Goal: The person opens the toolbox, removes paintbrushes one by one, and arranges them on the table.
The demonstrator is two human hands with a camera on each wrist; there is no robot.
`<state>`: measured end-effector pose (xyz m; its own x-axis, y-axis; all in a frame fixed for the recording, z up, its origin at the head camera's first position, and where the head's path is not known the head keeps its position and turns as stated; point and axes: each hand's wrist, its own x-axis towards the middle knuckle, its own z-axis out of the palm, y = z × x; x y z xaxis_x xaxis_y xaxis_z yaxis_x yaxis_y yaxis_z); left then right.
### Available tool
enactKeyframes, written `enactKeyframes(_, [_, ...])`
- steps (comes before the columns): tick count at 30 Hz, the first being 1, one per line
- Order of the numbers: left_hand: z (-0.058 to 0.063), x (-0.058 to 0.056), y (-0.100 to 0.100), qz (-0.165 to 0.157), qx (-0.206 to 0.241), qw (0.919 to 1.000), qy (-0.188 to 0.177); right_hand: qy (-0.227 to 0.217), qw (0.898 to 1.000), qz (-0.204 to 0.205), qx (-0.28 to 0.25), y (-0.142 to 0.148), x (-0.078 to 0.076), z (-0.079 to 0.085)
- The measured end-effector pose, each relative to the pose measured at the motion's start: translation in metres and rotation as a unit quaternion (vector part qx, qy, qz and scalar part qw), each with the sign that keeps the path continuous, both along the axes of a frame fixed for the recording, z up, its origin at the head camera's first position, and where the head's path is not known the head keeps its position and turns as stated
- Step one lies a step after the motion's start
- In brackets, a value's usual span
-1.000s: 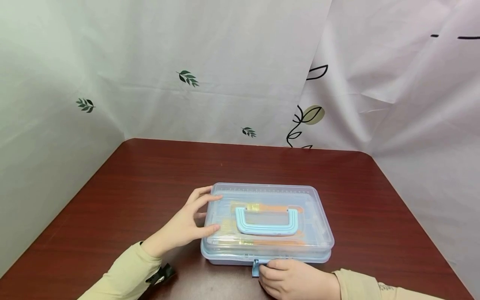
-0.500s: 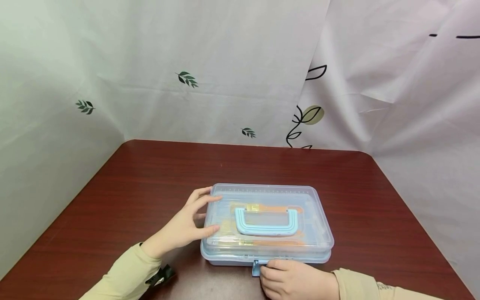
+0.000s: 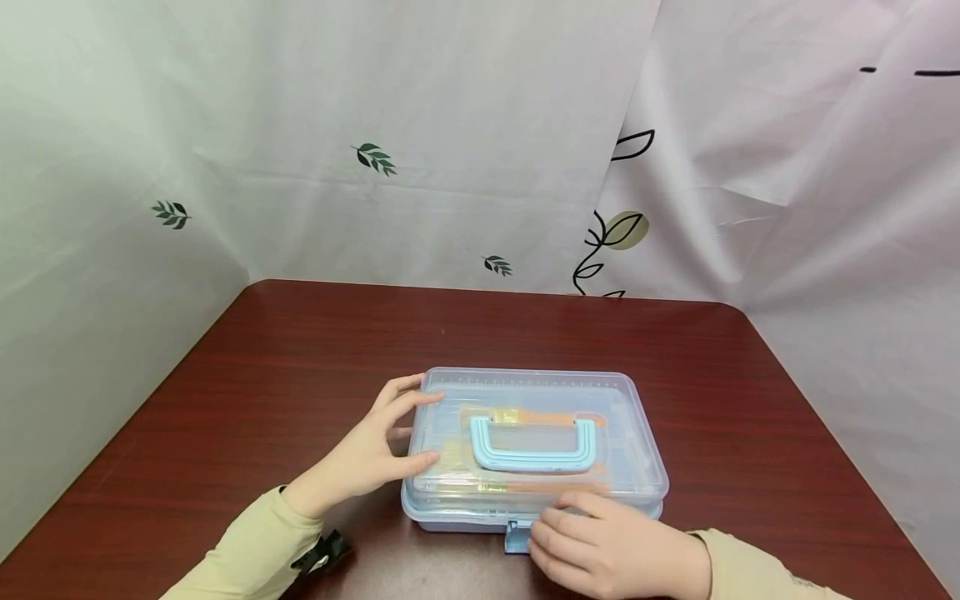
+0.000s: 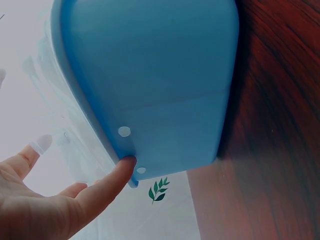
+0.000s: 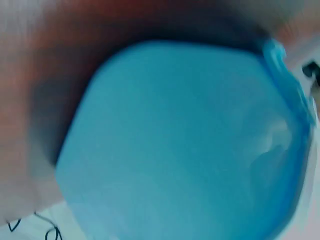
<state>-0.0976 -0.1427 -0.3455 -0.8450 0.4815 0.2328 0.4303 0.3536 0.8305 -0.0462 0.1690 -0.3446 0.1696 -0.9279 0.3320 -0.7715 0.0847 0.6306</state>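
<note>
A pale blue plastic case [image 3: 622, 467] with a clear lid lies flat on the table, its blue carry handle [image 3: 534, 461] folded toward the front. Orange-handled brushes [image 3: 555, 417] show through the lid. At the left end my left hand [image 3: 363, 457] rests with spread fingers on the lid; in the left wrist view one fingertip touches under the rim of the blue end wall [image 4: 155, 75]. The front latch [image 3: 517, 538] hangs flipped down. My right hand [image 3: 603, 546] has curled fingers beside it, the index at the lid's front edge; its thumb is hidden.
The dark red-brown table [image 3: 337, 325] extends around the case. A white cloth with printed leaves [image 3: 450, 183] hangs behind it and along the sides. A black strap piece [image 3: 322, 552] sits by my left sleeve.
My right hand has shifted slightly right and upward, its index now overlapping the lid's front edge and more of the latch showing. The left hand and the case have not moved.
</note>
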Motion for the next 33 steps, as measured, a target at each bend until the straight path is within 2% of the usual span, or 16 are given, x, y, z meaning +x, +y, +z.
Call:
enactKeyframes(4, [0.0,0.0,0.001,0.0,0.001,1.0,0.0,0.02,0.997,0.015,-0.076,0.006,-0.007,0.019])
enactKeyframes(7, [0.001,0.0,0.001,0.0,0.003,1.0,0.001,-0.004,0.987,0.012,-0.159,0.01,-0.013,0.031])
enactKeyframes(11, [0.0,0.0,0.002,-0.003,0.001,1.0,0.004,-0.089,0.96,-0.025,-0.266,0.022,-0.019,0.036])
enactKeyframes(14, [0.0,0.0,0.002,-0.007,-0.005,0.9999,0.007,-0.155,0.937,-0.081,-0.303,0.038,-0.021,0.031])
enactKeyframes(18, [-0.001,-0.001,0.0,-0.008,-0.019,0.9996,0.02,-0.226,0.908,-0.164,-0.313,0.059,-0.02,0.023])
enactKeyframes(21, [-0.001,-0.001,-0.001,-0.008,-0.029,0.9991,0.031,-0.261,0.891,-0.213,-0.305,0.071,-0.017,0.017])
enactKeyframes(26, [-0.001,-0.002,-0.005,-0.017,-0.052,0.9974,0.047,-0.328,0.865,-0.262,-0.273,0.083,-0.012,0.009])
enactKeyframes(29, [-0.002,-0.001,-0.01,-0.026,-0.079,0.9943,0.067,-0.36,0.855,-0.27,-0.258,0.088,-0.01,0.005])
enactKeyframes(33, [-0.003,0.001,-0.015,-0.045,-0.104,0.9889,0.096,-0.369,0.854,-0.266,-0.253,0.09,-0.008,0.001])
